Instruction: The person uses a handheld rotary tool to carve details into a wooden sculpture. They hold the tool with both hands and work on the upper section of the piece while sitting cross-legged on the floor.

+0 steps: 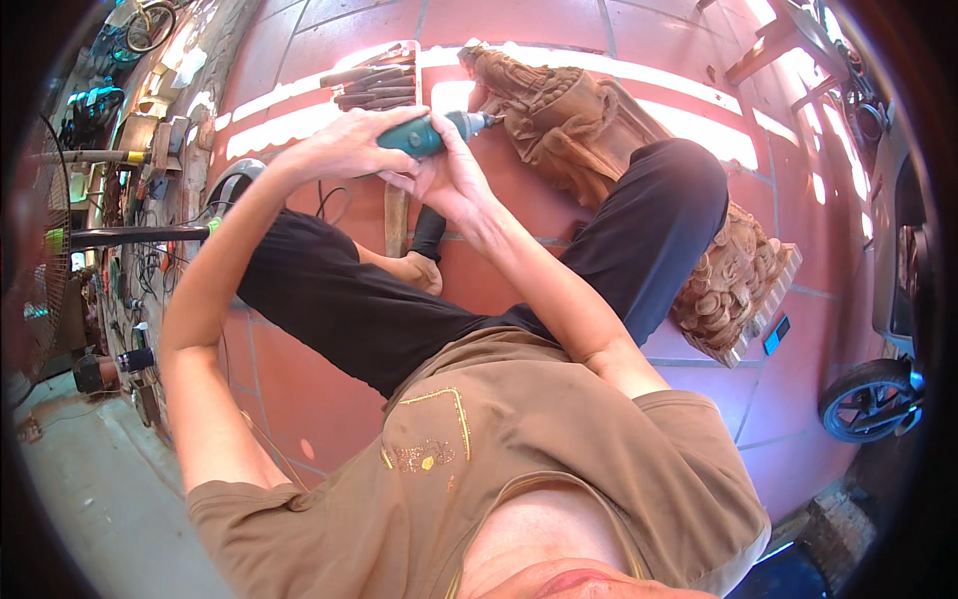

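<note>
A green handheld rotary tool (411, 138) is held between my two hands above the tiled floor. My left hand (364, 140) wraps round its body from the left. My right hand (451, 180) grips it from below and the right, nearer the tip. The metal bit (490, 120) points right, at the edge of a brown carved wooden figure (564, 115); whether they touch, I cannot tell. That carving lies tilted on the floor, its lower part partly hidden behind my raised right knee.
A tray of carving chisels (377, 88) lies beyond my hands. Below them is a wooden handle (396, 222). Another carved block (728, 290) sits by my right leg, near a small dark rectangular object (776, 335). A wheel (868, 401) stands right; a fan (45, 240) stands left.
</note>
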{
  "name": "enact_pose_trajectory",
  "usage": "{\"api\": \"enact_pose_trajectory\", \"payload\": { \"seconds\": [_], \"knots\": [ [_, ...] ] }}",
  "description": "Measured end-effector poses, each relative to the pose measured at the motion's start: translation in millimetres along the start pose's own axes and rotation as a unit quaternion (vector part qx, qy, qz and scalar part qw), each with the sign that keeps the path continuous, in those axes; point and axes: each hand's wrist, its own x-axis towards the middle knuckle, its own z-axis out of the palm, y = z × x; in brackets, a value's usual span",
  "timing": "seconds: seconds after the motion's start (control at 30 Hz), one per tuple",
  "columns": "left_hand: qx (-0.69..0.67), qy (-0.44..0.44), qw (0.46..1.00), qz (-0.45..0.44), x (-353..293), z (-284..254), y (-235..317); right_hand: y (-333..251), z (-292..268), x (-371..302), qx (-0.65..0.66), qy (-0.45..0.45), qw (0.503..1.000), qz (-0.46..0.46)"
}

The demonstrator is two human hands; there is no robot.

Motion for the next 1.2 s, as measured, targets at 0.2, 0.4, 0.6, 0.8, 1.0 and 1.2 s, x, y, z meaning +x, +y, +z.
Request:
{"api": "enact_pose_trajectory", "payload": {
  "seconds": [0.2, 0.4, 0.6, 0.8, 1.0, 1.2],
  "knots": [
    [-0.074, 0.13, 0.988, 0.033, 40.6, 94.2, -41.3, -7.5, -61.6, 6.4, -0.015, 0.109, 0.993, -0.032],
    [-0.078, 0.121, 0.988, -0.047, 56.6, 132.5, -37.1, -6.9, -94.0, 6.1, 0.037, 0.163, 0.985, -0.04],
    [-0.094, 0.092, 0.989, -0.062, 69.6, 138.8, -32.7, -12.0, -119.6, 10.9, 0.044, 0.172, 0.984, -0.031],
    [-0.056, 0.098, 0.993, -0.042, 79.4, 139.2, -28.2, -15.4, -126.7, 16.2, 0.034, 0.212, 0.975, -0.05],
    [-0.05, 0.084, 0.994, -0.047, 86.9, 134.8, -20.6, -20.0, -132.3, 18.6, 0.04, 0.221, 0.973, -0.058],
    [-0.036, 0.087, 0.994, -0.051, 90.2, 139.9, -21.9, -21.0, -137.4, 22.3, 0.051, 0.219, 0.973, -0.054]
  ]
}}
